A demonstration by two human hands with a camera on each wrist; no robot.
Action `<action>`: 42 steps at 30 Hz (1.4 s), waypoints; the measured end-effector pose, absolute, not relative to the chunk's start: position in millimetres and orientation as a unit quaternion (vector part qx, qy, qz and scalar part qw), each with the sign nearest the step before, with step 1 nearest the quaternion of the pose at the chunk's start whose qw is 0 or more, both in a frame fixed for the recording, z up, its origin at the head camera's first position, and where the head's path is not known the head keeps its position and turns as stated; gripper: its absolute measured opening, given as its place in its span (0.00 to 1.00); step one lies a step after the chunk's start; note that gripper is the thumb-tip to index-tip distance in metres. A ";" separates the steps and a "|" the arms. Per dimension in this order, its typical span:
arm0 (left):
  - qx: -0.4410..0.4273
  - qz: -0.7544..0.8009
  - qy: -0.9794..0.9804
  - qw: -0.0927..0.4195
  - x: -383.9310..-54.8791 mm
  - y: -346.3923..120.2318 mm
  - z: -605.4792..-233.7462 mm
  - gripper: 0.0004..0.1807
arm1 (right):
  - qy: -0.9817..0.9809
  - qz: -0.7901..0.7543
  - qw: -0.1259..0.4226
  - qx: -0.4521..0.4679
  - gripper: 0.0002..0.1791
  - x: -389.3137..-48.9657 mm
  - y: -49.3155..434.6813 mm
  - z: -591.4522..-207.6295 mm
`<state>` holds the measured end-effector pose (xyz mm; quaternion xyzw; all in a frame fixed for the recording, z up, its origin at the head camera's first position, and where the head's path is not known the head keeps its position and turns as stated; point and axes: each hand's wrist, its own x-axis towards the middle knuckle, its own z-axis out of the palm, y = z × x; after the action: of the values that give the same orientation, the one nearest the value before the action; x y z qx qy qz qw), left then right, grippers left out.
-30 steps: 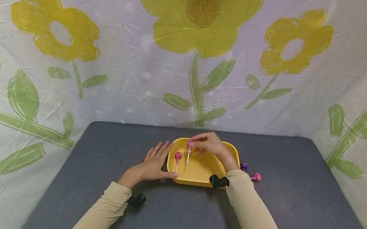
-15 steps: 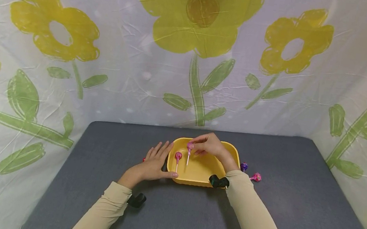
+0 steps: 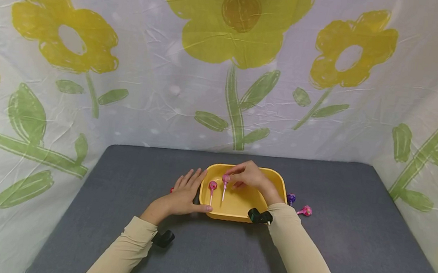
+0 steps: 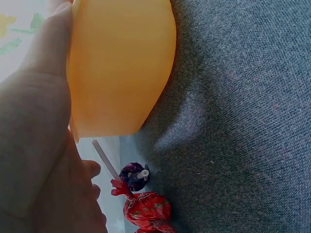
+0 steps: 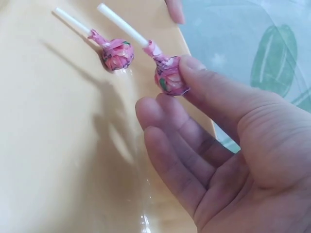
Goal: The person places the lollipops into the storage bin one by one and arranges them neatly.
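Observation:
My right hand [image 3: 248, 176] is over the yellow tray [image 3: 241, 205], pinching a pink-wrapped lollipop [image 5: 170, 77] by its candy head between thumb and fingers. Its white stick points toward me in the head view. To the left of it, a second pink lollipop [image 3: 213, 186] lies in the tray, its stick parallel to the held one. My left hand [image 3: 182, 198] rests against the tray's left end with fingers straight and spread. Its thumb lies along the front rim. In the left wrist view the tray's outer wall [image 4: 121, 63] shows beside that thumb.
Right of the tray, a purple lollipop [image 3: 291, 198] and a pink one [image 3: 306, 210] lie on the grey table [image 3: 203, 262]. Beyond my left hand are a red-wrapped lollipop [image 4: 148, 208] and a dark purple one [image 4: 133, 177]. A flowered cloth [image 3: 174, 103] hangs behind the table.
My right hand has lowered slightly toward the tray floor with the pink lollipop, which now sits nearer me and level with the other one. My left hand stays in place.

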<state>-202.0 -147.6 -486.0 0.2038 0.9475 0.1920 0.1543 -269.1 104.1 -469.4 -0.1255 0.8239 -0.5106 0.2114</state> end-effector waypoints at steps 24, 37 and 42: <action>0.205 0.211 0.942 0.163 -205.8 -148.3 -492.2 0.68 | 0.844 -0.467 0.235 -0.121 0.13 -273.3 89.1 -485.1; 0.213 0.213 0.943 0.139 -201.6 -147.2 -488.0 0.66 | 0.862 -0.439 0.221 -0.119 0.11 -273.1 83.7 -487.5; 0.209 0.213 0.944 0.141 -201.5 -147.8 -487.5 0.66 | 0.865 -0.438 0.215 -0.120 0.10 -272.5 81.3 -487.7</action>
<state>-201.5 -147.8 -487.5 0.2091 0.9439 0.2131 0.1415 -272.5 81.3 -487.7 -0.1196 0.8648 -0.4375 0.2153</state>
